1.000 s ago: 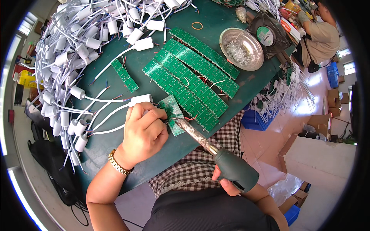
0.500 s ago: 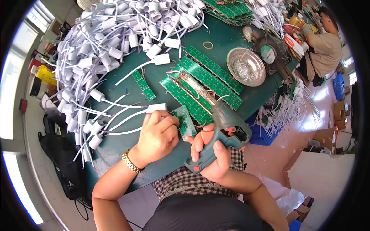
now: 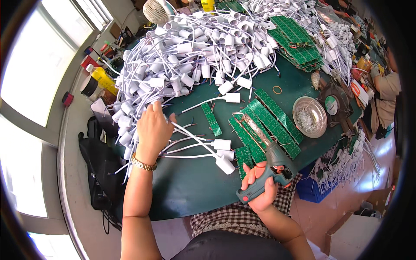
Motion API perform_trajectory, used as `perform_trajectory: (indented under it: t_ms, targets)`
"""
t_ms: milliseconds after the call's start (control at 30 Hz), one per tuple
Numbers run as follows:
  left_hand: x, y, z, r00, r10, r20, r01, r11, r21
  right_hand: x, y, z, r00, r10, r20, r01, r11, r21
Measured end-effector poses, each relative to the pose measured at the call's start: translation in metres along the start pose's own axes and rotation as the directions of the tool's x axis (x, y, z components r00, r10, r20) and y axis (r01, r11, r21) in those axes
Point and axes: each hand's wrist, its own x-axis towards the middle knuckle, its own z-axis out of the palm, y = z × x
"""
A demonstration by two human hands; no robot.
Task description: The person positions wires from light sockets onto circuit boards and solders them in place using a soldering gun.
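My left hand (image 3: pixel 154 130) is at the near edge of a heap of white lamp holders (image 3: pixel 186 45) with white cables, its fingers stretched out and thumb apart. Beside the thumb ends the cable of a nearer lamp holder (image 3: pixel 225 164); whether they touch is hard to tell. In my right hand (image 3: pixel 263 190) is a teal soldering gun (image 3: pixel 274 158), its long metal tip pointing away over green circuit boards (image 3: pixel 281 117). A small green board (image 3: pixel 243 159) lies just left of the gun. Another narrow board (image 3: pixel 211 119) sits near a single lamp holder (image 3: pixel 232 97).
A metal bowl (image 3: pixel 309 117) of shiny bits stands right of the boards, beside a dark round fan (image 3: pixel 333 104). Stacked green boards (image 3: pixel 297 41) lie farther back. Left are a yellow bottle (image 3: pixel 102 79) and a black bag (image 3: pixel 102 169). A co-worker (image 3: pixel 388 91) sits at right.
My left hand has left the small board and lamp holder and moved left to the heap, its fingers opening. The soldering gun stays in my right hand. The whole view has shifted.
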Motion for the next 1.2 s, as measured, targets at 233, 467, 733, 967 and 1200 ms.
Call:
perform_trajectory:
  t_ms: [233, 467, 733, 967, 1200]
  targets:
    - [0.013, -0.030, 0.039, 0.954, -0.266, 0.139, 0.236, 0.951, 0.202, 0.002, 0.002, -0.002, 1.000, -0.021, 0.019, 0.021, 0.999, 0.030]
    - [0.016, -0.055, 0.016, 0.881, -0.444, -0.163, 0.069, 0.462, -0.884, 0.000, 0.002, -0.001, 0.998, -0.058, 0.020, 0.057, 0.998, 0.037]
    - [-0.007, 0.021, -0.089, 0.931, -0.169, -0.324, -0.234, 0.406, -0.883, -0.002, -0.001, -0.007, 0.998, -0.061, 0.005, 0.061, 0.997, 0.045]
    - [-0.078, 0.094, -0.048, 0.723, 0.669, -0.172, -0.583, 0.457, -0.672, -0.001, 0.003, 0.001, 0.994, -0.110, 0.021, 0.108, 0.991, 0.082]
    - [-0.099, 0.110, 0.008, 0.754, 0.644, -0.132, -0.548, 0.506, -0.666, 0.002, 0.008, -0.001, 0.976, -0.219, -0.002, 0.218, 0.968, 0.127]
